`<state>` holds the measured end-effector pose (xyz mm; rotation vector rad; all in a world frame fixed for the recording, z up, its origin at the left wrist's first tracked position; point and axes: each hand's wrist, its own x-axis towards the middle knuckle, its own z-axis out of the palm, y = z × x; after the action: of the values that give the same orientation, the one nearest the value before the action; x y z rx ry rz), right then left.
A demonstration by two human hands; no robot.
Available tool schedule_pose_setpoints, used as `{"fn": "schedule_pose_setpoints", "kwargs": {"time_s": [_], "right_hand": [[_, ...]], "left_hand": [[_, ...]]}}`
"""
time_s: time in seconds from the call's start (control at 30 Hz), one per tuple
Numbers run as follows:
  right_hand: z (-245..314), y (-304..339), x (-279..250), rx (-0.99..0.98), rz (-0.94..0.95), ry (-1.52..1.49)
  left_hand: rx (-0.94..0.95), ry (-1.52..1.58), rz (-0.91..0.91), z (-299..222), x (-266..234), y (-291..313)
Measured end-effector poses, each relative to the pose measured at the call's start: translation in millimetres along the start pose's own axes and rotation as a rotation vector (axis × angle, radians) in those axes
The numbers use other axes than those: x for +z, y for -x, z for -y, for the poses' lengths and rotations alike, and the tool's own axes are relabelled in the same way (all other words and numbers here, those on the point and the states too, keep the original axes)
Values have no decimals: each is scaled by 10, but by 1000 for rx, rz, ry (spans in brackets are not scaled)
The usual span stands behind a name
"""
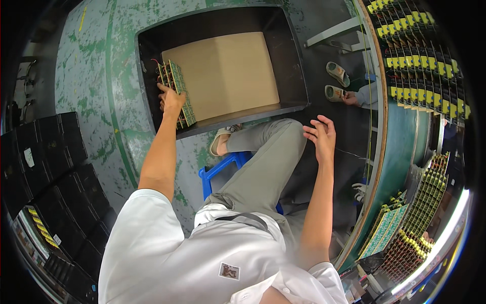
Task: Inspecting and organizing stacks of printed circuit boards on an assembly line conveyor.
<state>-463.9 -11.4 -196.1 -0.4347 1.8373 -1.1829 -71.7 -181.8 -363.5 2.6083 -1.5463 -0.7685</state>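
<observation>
Below, worn green floor [83, 93], black bin [217, 25]; left fingers [162, 87] grip boards [188, 110], right fingers [326, 122] parted.

1 head-worn fisheye view looks steeply downward

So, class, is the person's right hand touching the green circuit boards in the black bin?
Apart: the head view shows the right hand outside the black bin, well clear of the green circuit boards.

- Stacked black crates [50, 144] at nine o'clock
- Worn green-and-grey floor [86, 71] at ten o'clock
- Pale slippers [338, 75] at two o'clock
- Blue stool [218, 167] near centre, toward eight o'clock
</observation>
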Motion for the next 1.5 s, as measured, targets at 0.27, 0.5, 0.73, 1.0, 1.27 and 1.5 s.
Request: {"fn": "schedule_pose_setpoints", "kwargs": {"time_s": [0.27, 0.5, 0.73, 1.0, 1.27, 1.5], "right_hand": [[-200, -238, -35, -57, -132, 14], [-583, -669, 104, -57, -100, 55], [-402, -656, 327, 87, -86, 15], [-552, -870, 467, 118, 7, 151], [-709, -985, 503, 120, 5, 259], [-848, -1032, 517, 5, -56, 513]], "left_hand": [[550, -311, -457, -215, -88, 402], [784, -953, 116, 160, 159, 159], [818, -307, -360, -93, -571, 685], [191, 14, -340, 679, -533, 733], [258, -41, -291, 816, -537, 659], [293, -83, -312, 881, -551, 535]]}}
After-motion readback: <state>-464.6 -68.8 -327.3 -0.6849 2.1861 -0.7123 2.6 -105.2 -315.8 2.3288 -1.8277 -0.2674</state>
